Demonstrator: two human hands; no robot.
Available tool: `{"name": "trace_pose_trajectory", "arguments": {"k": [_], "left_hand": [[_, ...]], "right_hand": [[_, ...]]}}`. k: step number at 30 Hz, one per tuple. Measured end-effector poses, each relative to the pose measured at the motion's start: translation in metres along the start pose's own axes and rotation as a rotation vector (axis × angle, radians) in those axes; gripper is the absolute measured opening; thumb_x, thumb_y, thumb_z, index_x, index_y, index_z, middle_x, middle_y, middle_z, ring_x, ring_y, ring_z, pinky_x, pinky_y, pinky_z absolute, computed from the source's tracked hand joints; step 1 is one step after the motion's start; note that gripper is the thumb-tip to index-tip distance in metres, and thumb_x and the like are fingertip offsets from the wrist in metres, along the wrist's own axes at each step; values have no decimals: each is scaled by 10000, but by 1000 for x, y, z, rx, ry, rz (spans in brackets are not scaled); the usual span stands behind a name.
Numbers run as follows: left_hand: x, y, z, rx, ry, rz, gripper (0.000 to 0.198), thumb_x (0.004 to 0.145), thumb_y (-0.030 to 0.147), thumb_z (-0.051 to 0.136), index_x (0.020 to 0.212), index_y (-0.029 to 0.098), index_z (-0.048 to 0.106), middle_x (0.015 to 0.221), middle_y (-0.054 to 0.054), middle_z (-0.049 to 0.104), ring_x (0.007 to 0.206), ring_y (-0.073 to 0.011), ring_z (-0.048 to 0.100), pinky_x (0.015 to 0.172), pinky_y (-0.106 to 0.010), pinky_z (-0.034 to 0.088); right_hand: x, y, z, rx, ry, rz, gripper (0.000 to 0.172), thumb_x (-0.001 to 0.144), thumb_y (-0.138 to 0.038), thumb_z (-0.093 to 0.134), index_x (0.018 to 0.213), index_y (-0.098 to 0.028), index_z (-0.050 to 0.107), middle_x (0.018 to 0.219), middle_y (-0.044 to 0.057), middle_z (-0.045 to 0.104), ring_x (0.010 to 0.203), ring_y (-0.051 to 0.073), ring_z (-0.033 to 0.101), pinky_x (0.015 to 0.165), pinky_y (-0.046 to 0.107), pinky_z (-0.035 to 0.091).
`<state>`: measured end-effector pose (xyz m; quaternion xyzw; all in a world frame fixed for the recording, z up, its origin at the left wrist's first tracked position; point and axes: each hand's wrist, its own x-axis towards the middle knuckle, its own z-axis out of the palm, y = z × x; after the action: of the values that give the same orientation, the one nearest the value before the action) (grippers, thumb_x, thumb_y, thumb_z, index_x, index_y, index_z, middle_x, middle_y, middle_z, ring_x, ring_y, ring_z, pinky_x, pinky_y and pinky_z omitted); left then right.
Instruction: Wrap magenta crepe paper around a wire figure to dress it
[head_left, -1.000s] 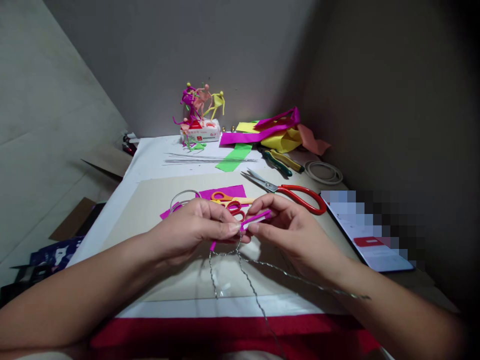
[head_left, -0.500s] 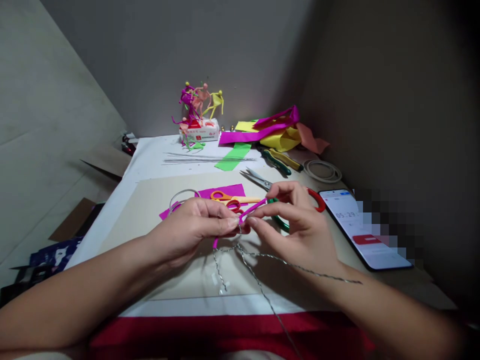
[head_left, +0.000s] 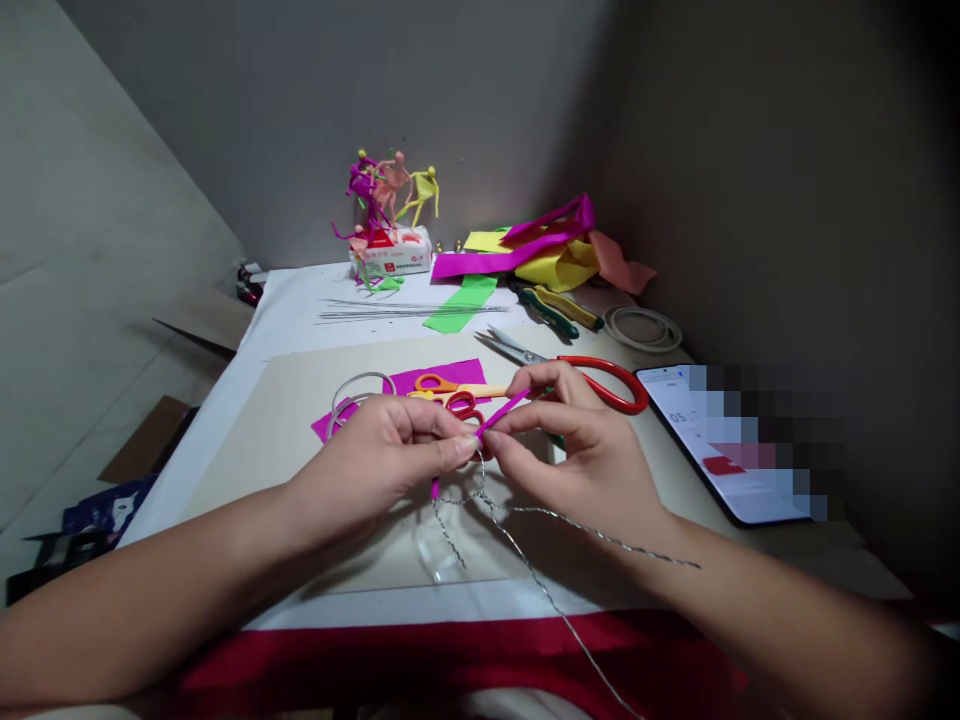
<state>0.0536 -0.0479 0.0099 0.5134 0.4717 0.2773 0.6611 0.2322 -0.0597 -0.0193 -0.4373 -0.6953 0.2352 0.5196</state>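
Note:
Between my two hands is a twisted wire figure (head_left: pixel 517 551), its grey strands hanging down and out to the right. My left hand (head_left: pixel 409 440) is closed, thumb and forefinger pinching the top of the wire where magenta wrapping begins. A narrow magenta paper strip (head_left: pixel 504 412) slants up from that pinch to my right hand (head_left: pixel 574 435), whose fingertips are closed on its far part. Another wire strand below the left hand carries a short magenta wrap (head_left: pixel 435 488). Behind my hands lie orange-handled scissors (head_left: pixel 439 384), partly hidden, and a larger magenta paper piece (head_left: pixel 401 382).
Red-handled scissors (head_left: pixel 626 385) lie beyond my right hand, with a phone (head_left: pixel 705 440) at the right. Farther back are pliers (head_left: pixel 551 312), coiled cord (head_left: pixel 641 328), straight wires (head_left: pixel 375 311), coloured paper (head_left: pixel 555 262) and small figures on a box (head_left: pixel 394 252).
The view has shifted slightly. My right hand has moved a little left and opened up sight of the red scissor handle. Both hands still pinch the wire figure and magenta strip.

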Motion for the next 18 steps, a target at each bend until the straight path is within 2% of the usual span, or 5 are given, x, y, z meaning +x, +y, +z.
{"name": "trace_pose_trajectory", "arguments": {"k": [18], "left_hand": [[0, 1, -1, 49, -8, -6, 143, 729, 252, 722, 675, 138, 655, 585, 20, 556, 544, -84, 461, 531, -208, 367]], "right_hand": [[-1, -1, -3, -46, -37, -45, 148, 718, -87, 605, 671, -216, 661, 878, 48, 576, 894, 204, 561, 807, 387, 471]]}}
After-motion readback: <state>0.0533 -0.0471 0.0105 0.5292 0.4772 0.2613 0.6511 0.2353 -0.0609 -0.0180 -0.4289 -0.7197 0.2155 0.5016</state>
